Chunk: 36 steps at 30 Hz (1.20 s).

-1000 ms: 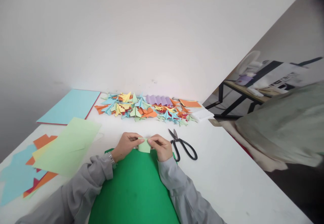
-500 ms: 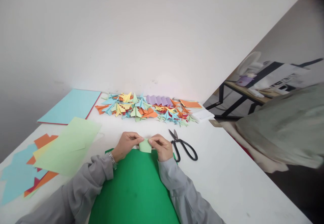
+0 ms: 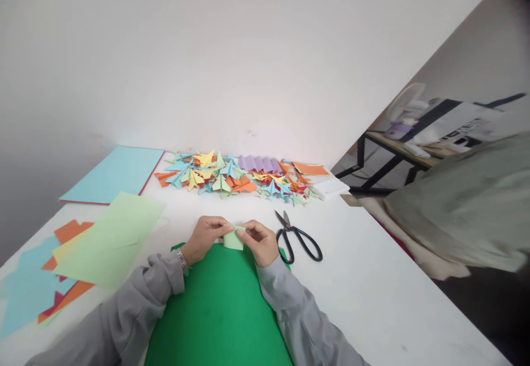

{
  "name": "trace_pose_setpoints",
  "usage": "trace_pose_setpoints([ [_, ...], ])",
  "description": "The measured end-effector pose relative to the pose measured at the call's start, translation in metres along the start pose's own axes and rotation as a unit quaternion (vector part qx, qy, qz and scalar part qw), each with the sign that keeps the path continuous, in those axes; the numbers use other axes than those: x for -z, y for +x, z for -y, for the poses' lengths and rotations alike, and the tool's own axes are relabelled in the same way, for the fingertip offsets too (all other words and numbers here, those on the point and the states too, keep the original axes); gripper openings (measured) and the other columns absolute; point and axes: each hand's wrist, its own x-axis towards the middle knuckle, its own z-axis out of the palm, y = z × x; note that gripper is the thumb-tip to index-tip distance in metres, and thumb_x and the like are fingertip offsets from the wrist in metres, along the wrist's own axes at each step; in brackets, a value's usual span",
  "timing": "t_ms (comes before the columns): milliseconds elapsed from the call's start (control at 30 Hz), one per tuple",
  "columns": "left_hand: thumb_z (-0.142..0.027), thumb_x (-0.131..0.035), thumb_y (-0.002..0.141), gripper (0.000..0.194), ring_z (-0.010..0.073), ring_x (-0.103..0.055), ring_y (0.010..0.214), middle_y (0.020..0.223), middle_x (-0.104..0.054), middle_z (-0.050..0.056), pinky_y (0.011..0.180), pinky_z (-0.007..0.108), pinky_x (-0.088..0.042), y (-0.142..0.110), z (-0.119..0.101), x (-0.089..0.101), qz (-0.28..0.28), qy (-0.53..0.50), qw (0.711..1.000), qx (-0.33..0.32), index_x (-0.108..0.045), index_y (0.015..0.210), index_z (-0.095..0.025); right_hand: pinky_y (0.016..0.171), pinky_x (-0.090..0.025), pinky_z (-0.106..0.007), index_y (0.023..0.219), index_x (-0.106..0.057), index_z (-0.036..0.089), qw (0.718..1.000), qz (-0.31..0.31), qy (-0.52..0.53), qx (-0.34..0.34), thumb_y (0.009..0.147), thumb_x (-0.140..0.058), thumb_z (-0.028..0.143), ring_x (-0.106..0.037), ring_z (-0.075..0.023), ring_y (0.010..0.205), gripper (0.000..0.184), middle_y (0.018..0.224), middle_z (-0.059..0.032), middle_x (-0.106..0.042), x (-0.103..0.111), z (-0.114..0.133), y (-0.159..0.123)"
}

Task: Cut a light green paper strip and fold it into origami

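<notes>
Far left, at nine o'clock from the small pale-green paper (image 3: 234, 240), lie coloured offcuts (image 3: 31, 277), overlapped by a large light-green sheet (image 3: 111, 239). Blue sheet (image 3: 114, 175) at ten! Now the left hand (image 3: 206, 239), thumb and fingers pinching that small paper just by the dark-green sheet's (image 3: 219, 305) far edge, the sheet spreading towards six. Folded paper planes (image 3: 222, 182) crowd twelve. Right hand (image 3: 260, 240) pinches the paper too, and at three, black-handled scissors (image 3: 305, 240), blades apart.
</notes>
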Motion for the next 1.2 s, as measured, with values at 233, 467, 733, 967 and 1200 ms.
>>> trace_pose_setpoints([
  [233,-0.03,-0.064,0.062,0.021,0.0072,-0.04,0.05,0.052,-0.05,-0.001,0.047,0.02,-0.031,0.0002,0.0025,0.002,0.033,0.041,0.999,-0.004,-0.063,0.058,-0.01,0.047,-0.031,-0.023,0.064,-0.058,0.016,0.998,0.018,-0.063,0.021,0.066,-0.063,0.029,-0.04,-0.009,0.049,0.014,0.056,0.0016,-0.052,0.0004,0.0011,0.0],
  [467,-0.036,-0.062,0.064,0.026,0.0074,-0.04,0.049,0.05,-0.046,-0.002,0.048,0.02,-0.033,-0.0013,0.0012,-0.0013,0.027,0.028,0.999,0.019,-0.059,0.058,-0.01,0.039,-0.022,-0.021,0.056,-0.051,0.017,0.999,-0.006,-0.039,-0.036,0.063,-0.062,0.037,-0.03,-0.0067,0.039,0.024,0.041,0.0065,-0.04,-0.0002,0.0053,0.0012],
  [733,-0.035,-0.059,0.066,0.026,0.0077,-0.039,0.048,0.049,-0.045,-0.002,0.048,0.021,-0.032,-0.0001,0.0003,0.0002,0.007,0.082,0.996,-0.025,-0.057,0.055,-0.011,0.04,-0.027,-0.022,0.056,-0.053,0.017,0.998,-0.02,-0.026,-0.058,0.059,-0.065,0.041,-0.036,-0.0078,0.039,0.027,0.041,0.0054,-0.044,0.0009,0.0016,0.0037],
  [967,-0.033,-0.059,0.067,0.026,0.006,-0.034,0.046,0.045,-0.042,-0.004,0.044,0.02,-0.026,-0.0006,0.0047,0.0051,0.051,0.106,0.993,-0.015,-0.058,0.054,-0.01,0.042,-0.027,-0.022,0.059,-0.055,0.016,0.996,0.057,-0.035,-0.059,0.063,-0.063,0.041,-0.037,-0.008,0.042,0.027,0.046,0.0047,-0.046,0.0013,0.0058,0.0016],
  [1200,-0.037,-0.06,0.065,0.028,0.0072,-0.041,0.041,0.044,-0.046,-0.003,0.04,0.02,-0.034,-0.0001,0.0038,0.0035,0.075,0.073,0.994,0.038,-0.059,0.059,-0.01,0.041,-0.026,-0.022,0.056,-0.053,0.017,0.995,0.078,-0.036,-0.059,0.061,-0.065,0.04,-0.035,-0.0079,0.041,0.027,0.044,0.0047,-0.046,0.0031,0.0019,0.002],
])
